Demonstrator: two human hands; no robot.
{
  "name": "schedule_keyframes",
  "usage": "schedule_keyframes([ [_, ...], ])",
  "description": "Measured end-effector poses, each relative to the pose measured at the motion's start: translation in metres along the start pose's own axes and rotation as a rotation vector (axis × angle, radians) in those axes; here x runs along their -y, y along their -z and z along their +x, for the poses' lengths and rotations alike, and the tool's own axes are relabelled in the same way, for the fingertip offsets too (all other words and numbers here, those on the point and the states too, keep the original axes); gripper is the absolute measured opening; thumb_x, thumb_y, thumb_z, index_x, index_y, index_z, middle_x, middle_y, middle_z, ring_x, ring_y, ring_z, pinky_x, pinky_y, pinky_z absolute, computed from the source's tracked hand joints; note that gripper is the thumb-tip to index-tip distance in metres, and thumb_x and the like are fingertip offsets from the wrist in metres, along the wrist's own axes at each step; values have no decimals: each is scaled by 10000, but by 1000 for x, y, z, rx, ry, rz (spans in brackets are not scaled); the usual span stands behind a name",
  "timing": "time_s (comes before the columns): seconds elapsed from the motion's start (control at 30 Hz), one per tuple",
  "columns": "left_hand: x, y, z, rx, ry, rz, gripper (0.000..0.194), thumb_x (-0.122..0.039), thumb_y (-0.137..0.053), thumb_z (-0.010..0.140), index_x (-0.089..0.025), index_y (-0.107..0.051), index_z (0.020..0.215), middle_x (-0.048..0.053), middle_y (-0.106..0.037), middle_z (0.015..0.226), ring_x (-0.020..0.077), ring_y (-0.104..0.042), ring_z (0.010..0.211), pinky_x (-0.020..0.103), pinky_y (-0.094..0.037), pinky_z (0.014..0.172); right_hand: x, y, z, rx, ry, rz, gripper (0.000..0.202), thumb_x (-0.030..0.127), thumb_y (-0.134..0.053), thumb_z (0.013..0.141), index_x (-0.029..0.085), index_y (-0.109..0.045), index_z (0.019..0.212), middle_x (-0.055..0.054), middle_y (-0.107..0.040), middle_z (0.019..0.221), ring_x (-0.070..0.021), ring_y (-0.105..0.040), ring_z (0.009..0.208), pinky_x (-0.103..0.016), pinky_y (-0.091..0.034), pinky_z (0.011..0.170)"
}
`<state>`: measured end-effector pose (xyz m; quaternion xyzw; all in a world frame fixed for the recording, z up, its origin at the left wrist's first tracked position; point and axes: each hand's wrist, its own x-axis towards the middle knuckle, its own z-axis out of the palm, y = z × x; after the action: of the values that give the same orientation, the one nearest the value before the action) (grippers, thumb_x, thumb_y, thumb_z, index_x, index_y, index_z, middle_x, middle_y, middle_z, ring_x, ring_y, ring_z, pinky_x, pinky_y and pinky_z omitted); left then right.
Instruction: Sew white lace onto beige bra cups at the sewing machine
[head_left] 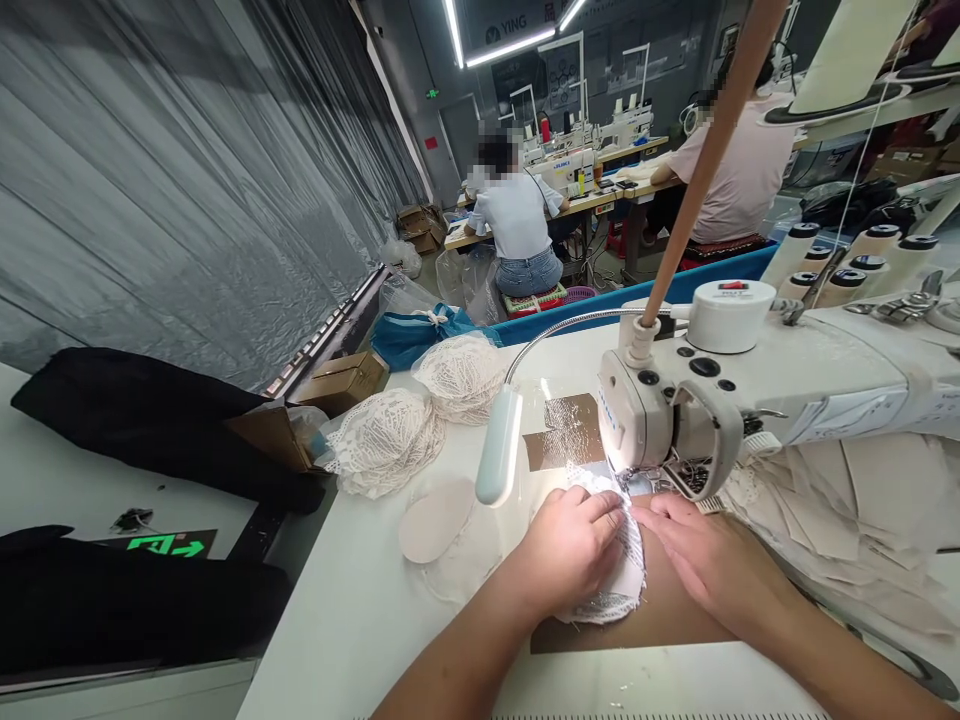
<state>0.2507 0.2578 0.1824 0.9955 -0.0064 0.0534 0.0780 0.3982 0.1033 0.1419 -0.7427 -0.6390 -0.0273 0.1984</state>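
From where I watch, 2 bare hands work at a white sewing machine [637, 410] on a white table [330, 610]. The left hand [574, 545] lies on a white lace piece [626, 590], fingers bent, pressing it flat beside the needle area. The right hand [686, 545] touches the piece's right edge with its fingertips, thumb and fingers close together; I cannot tell whether it pinches the edge. The lace piece lies over a brown panel [600, 636], under the machine head. A lit lamp [500, 445] hangs just left of the machine head. Farther left are 2 lace stacks [386, 442] and a beige oval [437, 520]. Beyond, 2 people sit at tables.
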Motion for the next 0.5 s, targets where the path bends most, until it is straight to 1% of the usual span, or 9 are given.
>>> schedule_keyframes([
  [0.07,0,-2,1,-11,-4,13,359,-287,-393,964,-147,-580,1236,81,-599,1297,232,-551,856,373,-461,716,0,1,1,24,23,-50,447,51,-358,830,180,-664,1129,-78,-672,887,-166,-617,632,-274,-458,533],
  [0.17,0,-3,2,-22,-13,11,381,-298,-395,958,-136,-568,1256,87,-594,1302,234,-544,853,372,-459,713,1,1,3,7,44,-114,437,44,-380,817,165,-675,1116,-77,-678,884,-167,-624,607,-286,-453,523],
  [0.33,2,-4,4,-18,-24,22,399,-273,-387,954,-125,-533,1294,110,-584,1300,234,-525,831,369,-439,713,1,-3,4,-6,37,-176,476,27,-386,801,154,-663,1167,-72,-696,891,-159,-626,568,-289,-443,499],
  [0.5,6,-5,4,-13,-25,-6,432,-216,-467,889,-134,-510,1311,113,-571,1316,245,-521,907,382,-438,779,0,-5,3,-42,42,-201,497,21,-376,803,162,-661,1185,-81,-718,922,-169,-672,665,-272,-487,563],
])
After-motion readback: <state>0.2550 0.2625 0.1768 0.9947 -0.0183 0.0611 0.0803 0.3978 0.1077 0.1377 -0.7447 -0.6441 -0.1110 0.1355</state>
